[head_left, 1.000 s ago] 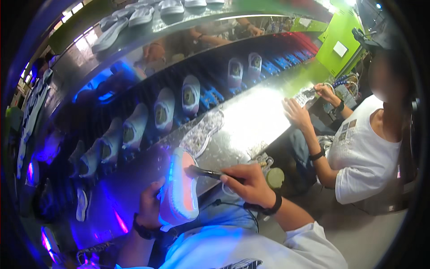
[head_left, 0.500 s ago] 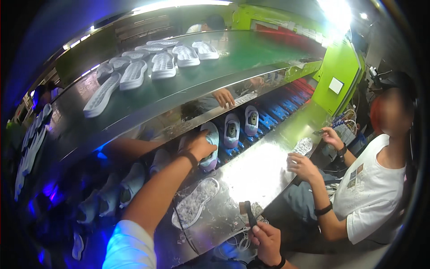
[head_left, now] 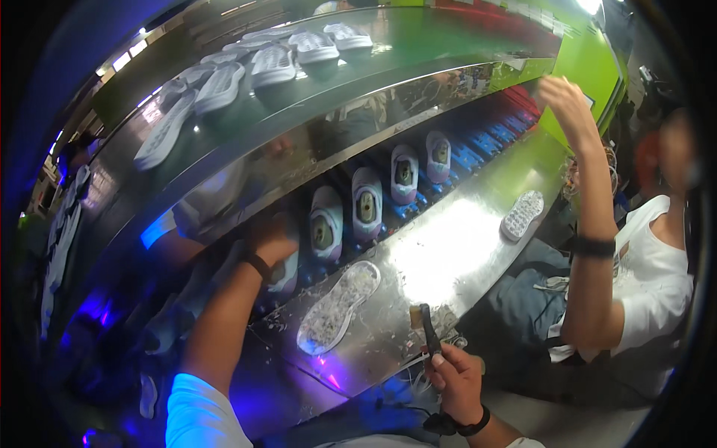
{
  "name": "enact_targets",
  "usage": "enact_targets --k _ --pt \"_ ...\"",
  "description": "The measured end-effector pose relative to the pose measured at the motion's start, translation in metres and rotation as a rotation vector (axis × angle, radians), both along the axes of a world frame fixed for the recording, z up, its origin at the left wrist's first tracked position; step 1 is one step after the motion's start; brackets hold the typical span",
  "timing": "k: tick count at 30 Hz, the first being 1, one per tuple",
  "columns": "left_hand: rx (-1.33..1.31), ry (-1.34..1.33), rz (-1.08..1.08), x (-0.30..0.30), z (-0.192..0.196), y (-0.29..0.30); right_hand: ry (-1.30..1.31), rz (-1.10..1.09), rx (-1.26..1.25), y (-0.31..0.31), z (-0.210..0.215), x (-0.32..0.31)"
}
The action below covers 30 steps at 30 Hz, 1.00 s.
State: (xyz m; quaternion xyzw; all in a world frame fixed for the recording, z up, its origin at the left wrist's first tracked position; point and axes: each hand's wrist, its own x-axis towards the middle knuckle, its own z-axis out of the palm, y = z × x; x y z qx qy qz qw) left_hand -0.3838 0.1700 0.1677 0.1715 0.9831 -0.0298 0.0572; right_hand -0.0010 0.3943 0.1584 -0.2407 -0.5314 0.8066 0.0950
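Note:
My left hand (head_left: 272, 240), blurred by motion, is at a pale shoe (head_left: 284, 275) in the row along the lower conveyor. Its fingers are too smeared to read. My right hand (head_left: 458, 379) is closed round the dark handle of a small brush (head_left: 420, 319), bristles upward, over the near side of the metal ledge. Between my arms a white shoe sole (head_left: 336, 308) lies on that ledge, its upper face mottled. Just right of my left hand stand more white and lilac shoes (head_left: 326, 224), with greenish-grey shapes inside their openings.
Several white soles (head_left: 273, 64) rest on the upper belt. Blue rails (head_left: 470, 155) carry the shoes below. A co-worker sits at right, one arm (head_left: 586, 164) raised over the ledge; another sole (head_left: 523, 215) lies near them. A dark cable (head_left: 302, 375) crosses the ledge.
My left hand has moved left, from one shoe to another in the row. The co-worker's hand has left the far sole and risen. The brush stays in my right hand.

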Motion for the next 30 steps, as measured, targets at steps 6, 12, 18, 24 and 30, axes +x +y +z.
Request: enact_targets --k 6,12,18,24,30 --pt "0.358 -0.133 0.047 -0.004 -0.020 -0.081 0.040 0.057 -0.009 -0.021 0.015 0.015" --pt "1.604 -0.543 0.384 0.095 -0.010 -0.172 0.121 0.191 0.084 -0.039 0.038 0.032" --pt "1.608 -0.393 0.334 0.259 0.106 -0.175 0.162 0.345 0.373 -0.078 0.049 0.036" --pt "1.118 0.210 0.002 0.338 0.077 -0.201 0.111 0.469 0.450 -0.120 0.041 0.034" --pt "0.775 0.353 -0.044 0.408 0.054 -0.211 0.003 0.631 0.405 -0.156 0.025 0.028"
